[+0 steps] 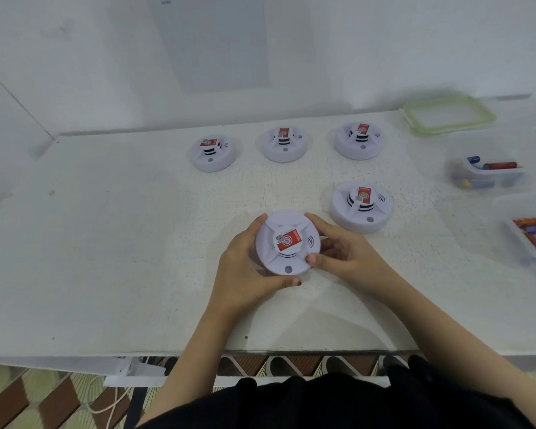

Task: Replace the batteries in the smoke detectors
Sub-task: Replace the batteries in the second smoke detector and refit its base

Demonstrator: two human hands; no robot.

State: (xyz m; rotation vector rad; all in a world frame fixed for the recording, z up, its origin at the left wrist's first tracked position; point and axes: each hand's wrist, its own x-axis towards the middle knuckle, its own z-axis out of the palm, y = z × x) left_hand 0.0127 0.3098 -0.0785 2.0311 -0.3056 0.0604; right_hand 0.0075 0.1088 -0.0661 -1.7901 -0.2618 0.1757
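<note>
A white round smoke detector with a red label on its raised centre is held face up just above the white table. My left hand grips its left and near rim, thumb at the front. My right hand clasps its right rim. Another detector lies just to the right. Three more stand in a row at the back: the left one, the middle one and the right one.
A clear tub with red and blue batteries sits at the right. A second clear tub with batteries lies at the right edge. A green-rimmed lid rests at the back right. The table's front edge is near my body.
</note>
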